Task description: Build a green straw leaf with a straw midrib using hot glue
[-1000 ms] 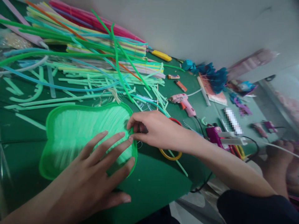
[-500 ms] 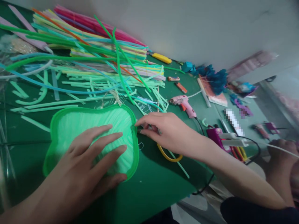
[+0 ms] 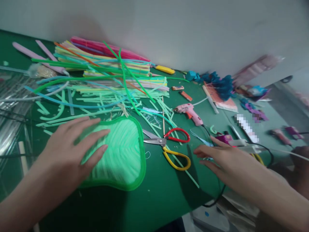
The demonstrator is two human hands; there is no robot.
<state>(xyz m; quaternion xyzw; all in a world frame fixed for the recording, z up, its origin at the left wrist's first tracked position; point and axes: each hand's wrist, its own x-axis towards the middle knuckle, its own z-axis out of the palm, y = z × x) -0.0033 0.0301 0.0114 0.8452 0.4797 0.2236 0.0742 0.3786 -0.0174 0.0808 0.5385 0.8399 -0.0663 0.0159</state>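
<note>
Left hand (image 3: 72,145): fingers spread over the left part of the pale-green fuzzy panel with bright-green rim (image 3: 120,151), lying on the green desk (image 3: 159,199); pressure can't be told. My read: steady it lightly, pressing at the rim to spare the strands. At 12 o'clock from it: heaped multicoloured fuzzy stems (image 3: 101,71), loose cut lengths nearest. At 3 o'clock: metal scissors with 1 red and 1 yellow handle (image 3: 158,141), blades parted, tips just beside the rim; worth clearing. At 2 o'clock: pink plastic glue gun (image 3: 188,111), its cord a possible snag. Farther out, 3 o'clock: right hand (image 3: 224,158), half curled, nothing visible in it.
</note>
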